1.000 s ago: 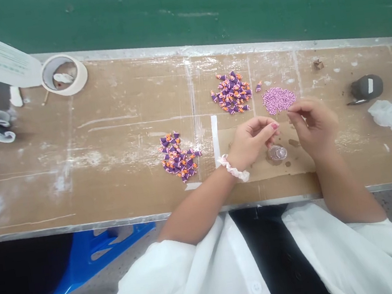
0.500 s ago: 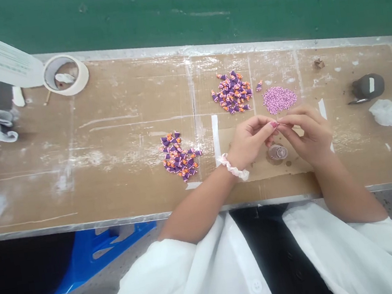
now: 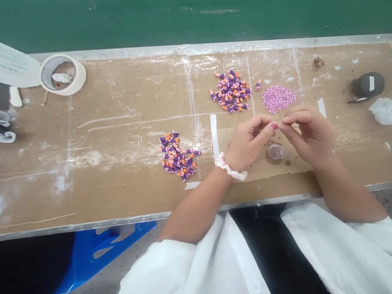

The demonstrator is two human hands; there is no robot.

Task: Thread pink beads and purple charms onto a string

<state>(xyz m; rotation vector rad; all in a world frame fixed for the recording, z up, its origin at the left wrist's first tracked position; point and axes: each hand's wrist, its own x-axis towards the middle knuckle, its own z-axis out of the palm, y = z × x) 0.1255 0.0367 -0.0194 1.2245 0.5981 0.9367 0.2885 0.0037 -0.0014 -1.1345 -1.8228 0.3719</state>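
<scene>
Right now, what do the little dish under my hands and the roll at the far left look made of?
The small dish looks like clear glossy plastic or glass: brown tabletop shows through. The roll looks like matte cream paper tape, probably masking tape.

One head-worn view, looking steeply down from above the seated person. Faces forward across the brown workbench (image 3: pixel 113 178) toward the green wall (image 3: pixel 198 5). Close range; lap at bottom edge.
</scene>
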